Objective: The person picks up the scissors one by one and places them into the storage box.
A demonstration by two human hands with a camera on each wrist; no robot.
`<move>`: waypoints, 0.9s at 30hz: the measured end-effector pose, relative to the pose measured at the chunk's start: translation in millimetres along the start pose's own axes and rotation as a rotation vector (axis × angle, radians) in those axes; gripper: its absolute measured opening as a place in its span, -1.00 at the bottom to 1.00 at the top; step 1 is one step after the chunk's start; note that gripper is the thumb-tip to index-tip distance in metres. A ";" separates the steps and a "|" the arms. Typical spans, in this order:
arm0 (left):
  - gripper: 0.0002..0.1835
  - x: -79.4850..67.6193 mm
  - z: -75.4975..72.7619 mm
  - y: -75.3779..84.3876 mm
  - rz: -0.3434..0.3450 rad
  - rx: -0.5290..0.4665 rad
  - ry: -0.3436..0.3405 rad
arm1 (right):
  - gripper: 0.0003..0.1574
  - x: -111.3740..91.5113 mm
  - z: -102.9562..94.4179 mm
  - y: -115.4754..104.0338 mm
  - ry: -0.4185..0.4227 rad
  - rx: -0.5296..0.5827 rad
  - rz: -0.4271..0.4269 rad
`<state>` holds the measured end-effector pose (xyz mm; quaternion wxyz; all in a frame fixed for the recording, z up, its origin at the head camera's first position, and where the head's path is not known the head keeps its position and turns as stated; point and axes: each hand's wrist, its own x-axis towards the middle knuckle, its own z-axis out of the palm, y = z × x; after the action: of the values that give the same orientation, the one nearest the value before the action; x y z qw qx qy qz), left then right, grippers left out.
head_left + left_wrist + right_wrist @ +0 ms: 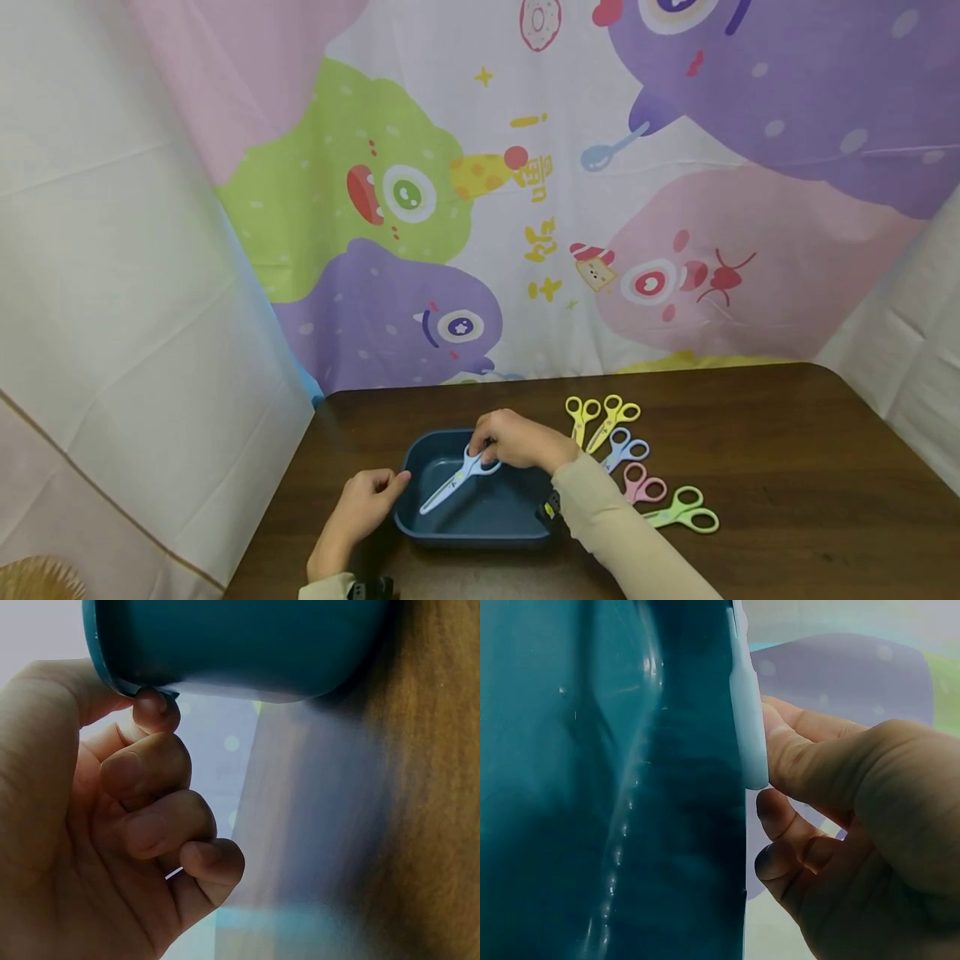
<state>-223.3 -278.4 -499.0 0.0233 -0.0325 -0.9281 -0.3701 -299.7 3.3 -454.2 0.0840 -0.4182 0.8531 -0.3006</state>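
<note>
Your left hand (362,507) pinches the bin's (491,510) nine-o'clock rim, your right hand (521,440) pinches blue scissors (457,483) at one — slack fingertips could drop them askew.

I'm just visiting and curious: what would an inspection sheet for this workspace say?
Surface: dark brown table.
Job's things: dark blue tray; pale blue scissors held over its inside, tip contact unclear; to the tray's right, two yellow scissors, another blue pair, a pink pair, a green pair.
Clutter: straw-coloured object, lower left, partly in view.
Grip: left hand pinches the tray's rim; right hand holds the pale blue scissors' handle.
Cables: nothing seen.
Surroundings: cartoon-printed curtain behind, white fabric both sides.
</note>
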 end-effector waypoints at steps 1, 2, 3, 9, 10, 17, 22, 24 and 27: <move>-0.50 0.1 0.1 -0.3 -0.001 0.002 -0.001 | -0.80 0.3 0.2 -0.2 -0.002 -0.001 -0.003; -0.50 0.1 0.0 -0.3 -0.004 0.001 -0.002 | -0.80 0.8 0.5 -0.6 -0.004 -0.003 -0.005; -0.50 0.3 0.0 -0.7 -0.007 0.004 -0.003 | -0.80 1.3 0.7 -0.9 -0.006 -0.005 -0.008; -0.51 0.8 0.6 -2.0 -0.008 0.008 -0.002 | -0.79 4.5 3.3 -3.1 -0.026 -0.011 -0.007; -0.51 1.0 0.7 -2.0 -0.010 0.006 -0.003 | -0.79 4.9 3.6 -3.9 -0.032 -0.003 -0.001; -0.51 2.4 0.8 -1.1 -0.024 0.002 -0.013 | -0.82 6.1 6.3 -9.4 -0.073 0.013 0.039; -0.51 2.3 0.6 -0.8 -0.028 0.000 -0.016 | -0.85 7.9 8.7 -10.8 -0.096 -0.002 0.053; -0.51 1.7 0.4 -0.7 -0.024 -0.001 -0.013 | -0.86 8.4 9.0 -11.4 -0.106 0.005 0.063; -0.51 0.5 0.1 -0.1 -0.016 -0.005 -0.010 | -0.86 9.1 10.0 -11.6 -0.119 0.010 0.081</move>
<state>-223.8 -278.5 -499.1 0.0156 -0.0272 -0.9275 -0.3726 -293.8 -13.5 -454.5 0.1488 -0.3999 0.8614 -0.2757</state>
